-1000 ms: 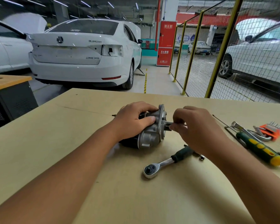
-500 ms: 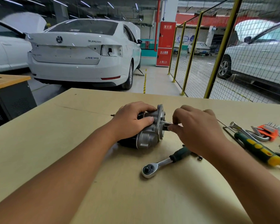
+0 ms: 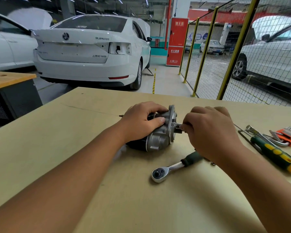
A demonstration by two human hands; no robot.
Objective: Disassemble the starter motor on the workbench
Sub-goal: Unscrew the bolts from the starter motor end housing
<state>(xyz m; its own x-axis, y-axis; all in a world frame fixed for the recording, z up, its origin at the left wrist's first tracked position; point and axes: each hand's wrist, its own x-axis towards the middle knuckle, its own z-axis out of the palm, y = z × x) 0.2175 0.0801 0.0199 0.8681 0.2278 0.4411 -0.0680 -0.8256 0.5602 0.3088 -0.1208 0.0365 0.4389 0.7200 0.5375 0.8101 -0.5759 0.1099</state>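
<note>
Starter motor [image 3: 160, 132] lies mid-table [image 3: 91, 132], left hand [image 3: 141, 121] clamped over its body; right hand [image 3: 208, 130] pinches a long bolt [image 3: 175, 123] at the flange; vs 1 s ago bolt looks slightly further out, so prob. unthreading by hand; ratchet [image 3: 173, 167] idle just nearer the person than the motor.

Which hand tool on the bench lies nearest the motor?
The ratchet wrench, just in front of the starter motor; the green-and-yellow screwdriver and orange hex keys lie farther right.

Silver-and-black starter motor [image 3: 158, 135], tan workbench [image 3: 74, 148], green-and-yellow screwdriver [image 3: 274, 154], white car [image 3: 91, 52].
</note>
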